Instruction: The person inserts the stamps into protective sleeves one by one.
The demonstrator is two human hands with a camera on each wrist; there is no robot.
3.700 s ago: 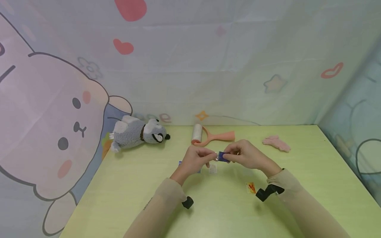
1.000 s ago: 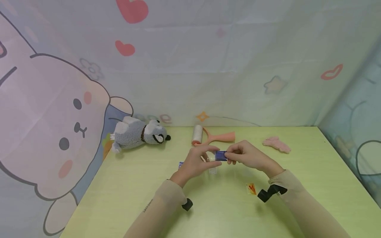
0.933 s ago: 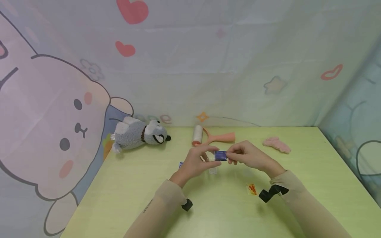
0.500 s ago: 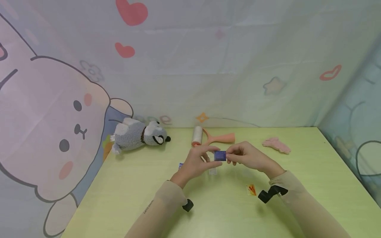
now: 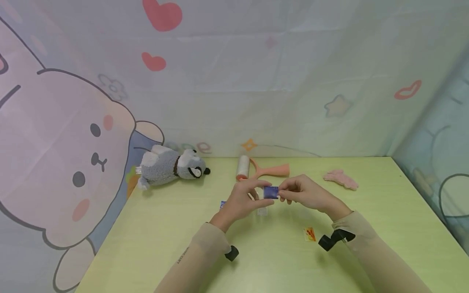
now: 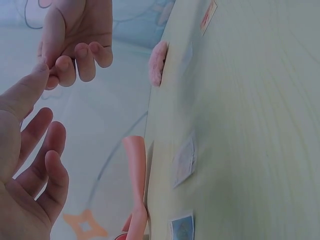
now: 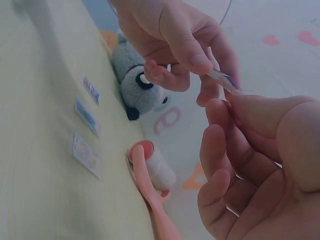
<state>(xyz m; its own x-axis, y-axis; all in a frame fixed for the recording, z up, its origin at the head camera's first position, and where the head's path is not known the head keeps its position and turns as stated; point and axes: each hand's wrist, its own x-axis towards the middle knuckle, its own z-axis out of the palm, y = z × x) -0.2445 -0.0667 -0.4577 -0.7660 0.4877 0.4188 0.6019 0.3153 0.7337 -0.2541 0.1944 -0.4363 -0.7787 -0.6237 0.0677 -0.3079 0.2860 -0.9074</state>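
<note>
A small, flat blue card (image 5: pixel 271 192) is held up above the table between both hands. My left hand (image 5: pixel 243 199) holds it near its left end, index finger above and thumb below. The thumb and index finger of my right hand (image 5: pixel 305 192) pinch its right edge. From the right wrist, the card (image 7: pixel 222 80) appears nearly edge-on, pale and glossy, between the fingertips. In the left wrist view it is hidden behind the fingers. Below lie a pale, see-through card (image 5: pixel 262 211) and a blue card (image 5: pixel 222 204) partly covered by my left hand.
An orange-and-yellow card (image 5: pixel 310 234) lies nearer me on the right. Along the back are a grey plush dog (image 5: pixel 165 167), a lint roller (image 5: pixel 271 170) with an orange handle, and a pink fuzzy item (image 5: pixel 340 179). A printed cloth (image 5: pixel 234 81) hangs behind the table.
Since the earliest frame, my left hand has gone from a pinch at the card's left end to a wider hold on its top and bottom edges. My right fingers have shifted towards its right edge.
</note>
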